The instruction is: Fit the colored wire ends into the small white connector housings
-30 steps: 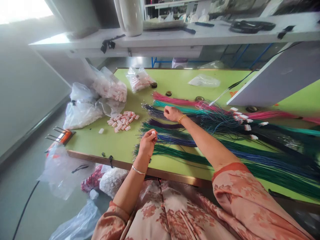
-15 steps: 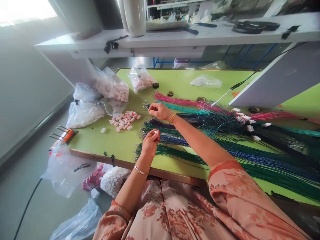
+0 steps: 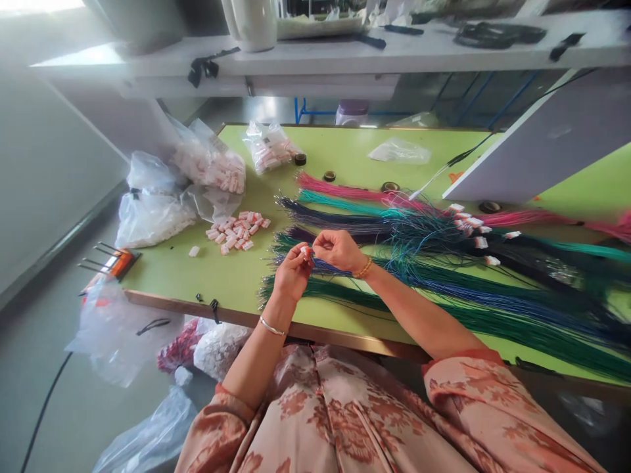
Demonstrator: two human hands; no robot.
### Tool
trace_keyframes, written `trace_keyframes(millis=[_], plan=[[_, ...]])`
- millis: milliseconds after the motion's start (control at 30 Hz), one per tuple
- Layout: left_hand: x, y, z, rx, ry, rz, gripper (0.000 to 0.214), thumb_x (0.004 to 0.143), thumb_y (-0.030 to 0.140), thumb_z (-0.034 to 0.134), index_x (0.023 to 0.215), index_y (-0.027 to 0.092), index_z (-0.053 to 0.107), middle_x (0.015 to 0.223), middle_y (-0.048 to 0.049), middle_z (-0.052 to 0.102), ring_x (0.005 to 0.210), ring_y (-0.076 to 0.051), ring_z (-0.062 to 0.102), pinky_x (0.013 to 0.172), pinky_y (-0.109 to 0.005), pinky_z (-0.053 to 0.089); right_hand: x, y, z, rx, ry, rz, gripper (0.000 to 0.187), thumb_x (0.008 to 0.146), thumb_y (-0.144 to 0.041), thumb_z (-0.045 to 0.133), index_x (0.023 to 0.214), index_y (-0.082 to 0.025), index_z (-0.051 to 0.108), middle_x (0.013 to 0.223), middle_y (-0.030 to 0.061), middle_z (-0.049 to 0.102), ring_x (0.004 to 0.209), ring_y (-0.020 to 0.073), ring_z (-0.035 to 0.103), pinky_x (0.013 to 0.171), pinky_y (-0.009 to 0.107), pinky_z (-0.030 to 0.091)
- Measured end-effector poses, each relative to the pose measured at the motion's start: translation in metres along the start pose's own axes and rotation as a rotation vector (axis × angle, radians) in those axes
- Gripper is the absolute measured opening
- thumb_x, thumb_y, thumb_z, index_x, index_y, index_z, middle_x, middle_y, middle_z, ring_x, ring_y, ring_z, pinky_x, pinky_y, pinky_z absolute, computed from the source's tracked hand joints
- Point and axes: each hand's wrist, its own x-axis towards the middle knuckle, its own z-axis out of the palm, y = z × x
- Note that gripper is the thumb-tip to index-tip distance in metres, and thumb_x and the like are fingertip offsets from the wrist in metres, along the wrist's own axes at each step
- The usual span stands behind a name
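Between the thumb and fingers of my left hand (image 3: 292, 272) is a small white and orange connector housing (image 3: 306, 252). My right hand (image 3: 339, 251) is closed in a pinch right beside it, on a thin wire that is mostly hidden by the fingers. Under and beyond my hands lie long wire bundles, among them a green bundle (image 3: 355, 299), a teal bundle (image 3: 340, 202) and a pink bundle (image 3: 345, 189), their metal-tipped ends towards the left. A loose pile of white and orange connector housings (image 3: 239, 231) lies left of my hands.
Clear bags of housings (image 3: 210, 164) stand at the back left, and a white-filled bag (image 3: 152, 213) is nearer. An orange block with metal prongs (image 3: 118, 266) sits at the table's left corner. Rolls of black tape (image 3: 390, 188) lie behind the wires. A shelf (image 3: 315, 62) spans above.
My right hand has come from the wire ends at the back towards me, up to the housing in my left hand. The left hand keeps its hold. The view has shifted slightly.
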Motion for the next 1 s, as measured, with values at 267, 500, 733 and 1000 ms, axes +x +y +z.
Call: trace_keyframes(millis=[267, 500, 733, 1000], plan=[[-0.001, -0.003, 0.004, 0.007, 0.006, -0.019, 0.021, 0.076, 0.002, 0.061, 0.092, 0.015, 0.063, 0.078, 0.0001, 0.063, 0.066, -0.006, 0.060, 0.068, -0.018, 0.048, -0.011, 0.001, 0.001, -0.105, 0.053, -0.009, 0.018, 0.069, -0.031, 0.061, 0.068, -0.013, 0.064, 0.054, -0.0030, 0.051, 0.050, 0.0061, 0.034, 0.048, 0.021, 0.026], [-0.001, -0.005, 0.005, 0.045, 0.009, -0.002, 0.020, 0.075, 0.004, 0.063, 0.091, 0.016, 0.064, 0.078, 0.0001, 0.064, 0.067, -0.007, 0.059, 0.068, -0.018, 0.048, -0.013, 0.003, 0.001, -0.122, 0.073, -0.016, 0.018, 0.069, -0.031, 0.060, 0.068, -0.014, 0.064, 0.056, -0.0016, 0.055, 0.052, 0.0074, 0.040, 0.051, 0.020, 0.031], [-0.001, -0.008, 0.005, 0.106, -0.005, 0.054, 0.020, 0.071, 0.009, 0.072, 0.088, 0.016, 0.065, 0.079, 0.0007, 0.064, 0.068, -0.006, 0.058, 0.073, -0.020, 0.046, -0.015, 0.006, 0.001, -0.107, 0.077, -0.027, 0.016, 0.070, -0.030, 0.060, 0.068, -0.015, 0.063, 0.056, -0.0018, 0.056, 0.054, 0.0083, 0.042, 0.052, 0.020, 0.033], [0.000, -0.013, 0.003, 0.179, 0.005, 0.138, 0.022, 0.066, 0.014, 0.078, 0.086, 0.016, 0.068, 0.075, 0.0019, 0.063, 0.065, -0.006, 0.055, 0.071, -0.021, 0.044, -0.016, 0.007, 0.005, -0.091, 0.054, -0.057, 0.016, 0.073, -0.030, 0.059, 0.069, -0.015, 0.060, 0.053, -0.0046, 0.048, 0.049, 0.0065, 0.034, 0.048, 0.020, 0.026]])
